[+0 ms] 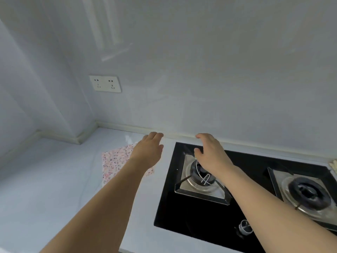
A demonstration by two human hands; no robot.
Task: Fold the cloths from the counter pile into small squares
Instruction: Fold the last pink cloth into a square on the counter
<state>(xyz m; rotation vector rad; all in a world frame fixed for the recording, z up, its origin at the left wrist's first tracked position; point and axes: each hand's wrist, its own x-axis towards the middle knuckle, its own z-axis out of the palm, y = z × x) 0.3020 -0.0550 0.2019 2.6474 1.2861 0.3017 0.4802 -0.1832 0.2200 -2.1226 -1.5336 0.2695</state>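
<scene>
Two bare forearms reach forward from the bottom edge of the view, over a pale counter (pixel 45 189) in the corner of a kitchen. The left forearm runs up from the lower left, and the left hand (pixel 148 149) is held out flat, palm down, fingers straight and close together, holding nothing. It hovers near the back of the counter, and its wrist and forearm pass over the right part of a floral cloth (pixel 116 161). Whether the hand touches the counter cannot be told.

The floral cloth is white with small pink and dark specks. It lies flat on the counter, just left of a black glass gas hob (pixel 171 207), with its right edge hidden under the left arm.

The right forearm comes in from the lower right and crosses over the hob. The right hand (pixel 209 154) is above the hob's left burner (pixel 200 178), palm down, fingers loosely curved and slightly spread, thumb apart, holding nothing.

The left burner sits in a square steel tray with a wire pan support. A second burner (pixel 308 194) of the same kind sits to the right, partly cut off by the frame edge. A round control knob (pixel 245 227) is set in the glass near the front edge of the hob.

Behind the counter rises a plain pale wall. A white double wall socket (pixel 105 83) is mounted on it, up and to the left of the hands. A pale strip runs along the joint between wall and counter.
</scene>
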